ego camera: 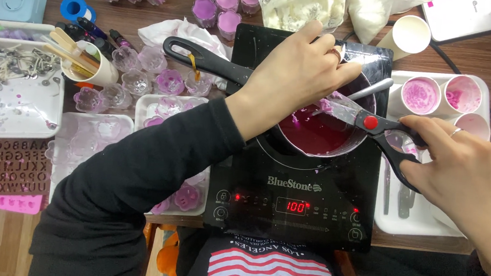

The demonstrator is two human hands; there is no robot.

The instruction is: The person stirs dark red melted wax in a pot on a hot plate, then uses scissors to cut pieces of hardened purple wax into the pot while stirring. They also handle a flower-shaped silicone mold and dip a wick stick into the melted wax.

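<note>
My right hand (459, 166) grips black-handled scissors (375, 126) with a red pivot, blades pointing left over a small pot (321, 135) of dark purple liquid. My left hand (297, 78) reaches across above the pot, fingers closed near the blade tips; whatever it pinches is hidden. The pot has a long black handle (205, 62) and sits on a black induction cooker (293, 194) with a lit red display. A metal spoon handle (372, 89) sticks out of the pot.
Clear flower-shaped cups (139, 80), some with purple filling, crowd the left. A white tray (16, 88) holds metal wick tabs. Paper cups (421, 94) with purple residue sit on a white tray at right. Letter moulds (4, 166) lie at left.
</note>
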